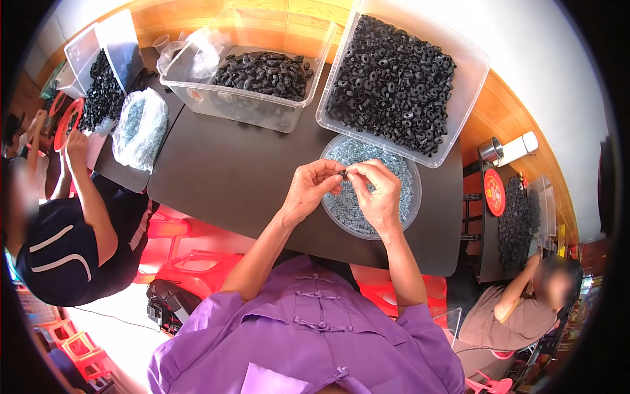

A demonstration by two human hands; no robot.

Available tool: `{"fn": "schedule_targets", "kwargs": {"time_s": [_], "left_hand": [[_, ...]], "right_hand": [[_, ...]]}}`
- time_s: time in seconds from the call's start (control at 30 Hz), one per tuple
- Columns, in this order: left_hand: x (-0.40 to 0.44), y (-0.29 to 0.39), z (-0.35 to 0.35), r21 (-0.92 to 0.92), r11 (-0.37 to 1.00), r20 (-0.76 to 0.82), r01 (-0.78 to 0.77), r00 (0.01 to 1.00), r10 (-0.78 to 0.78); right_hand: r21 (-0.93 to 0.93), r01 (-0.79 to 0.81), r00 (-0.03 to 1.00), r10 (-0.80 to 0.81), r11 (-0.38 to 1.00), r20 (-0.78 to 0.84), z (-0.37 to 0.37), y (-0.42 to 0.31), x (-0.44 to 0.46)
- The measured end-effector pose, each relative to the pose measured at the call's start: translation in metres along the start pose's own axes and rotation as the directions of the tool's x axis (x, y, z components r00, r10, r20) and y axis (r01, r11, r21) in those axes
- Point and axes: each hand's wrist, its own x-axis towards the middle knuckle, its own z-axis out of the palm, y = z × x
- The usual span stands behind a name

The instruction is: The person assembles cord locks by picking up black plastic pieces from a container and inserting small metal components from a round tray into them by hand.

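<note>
Over a round tub point(417, 190) of small, clear bluish pieces point(341, 207), my two hands meet fingertip to fingertip. My left hand point(310, 187) is closed in a pinch on a small black plastic part point(342, 174). From the other side, the thumb and forefinger of my right hand point(379, 192) pinch at the same part. Whether a clear piece is also between my fingertips is too small to make out. Just beyond the tub, a large clear bin point(482, 72) is filled with many black ring-like plastic parts point(394, 85).
A second clear bin point(262, 108) holds black parts at the back of the dark table point(210, 174). To the left lie a plastic bag point(140, 128) and a heap of black parts point(105, 88). Other people sit at both sides, near red stools point(193, 266).
</note>
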Motion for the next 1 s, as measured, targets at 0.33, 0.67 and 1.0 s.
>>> {"fn": "schedule_targets", "kwargs": {"time_s": [0.33,0.67,1.0], "left_hand": [[-0.001,0.000,0.001,0.004,1.000,0.003,0.008,1.000,-0.008],[-0.002,0.000,0.001,0.046,0.999,0.001,-0.007,1.000,0.007],[-0.002,0.000,0.001,-0.008,1.000,-0.026,-0.009,1.000,0.009]], "right_hand": [[0.178,-0.202,0.977,0.187,0.963,0.098,-0.003,0.007,-0.001],[0.377,-0.434,0.901,0.385,0.818,0.202,-0.008,0.011,0.000],[0.085,-0.080,0.996,0.076,0.993,0.050,-0.003,0.000,-0.007]]}}
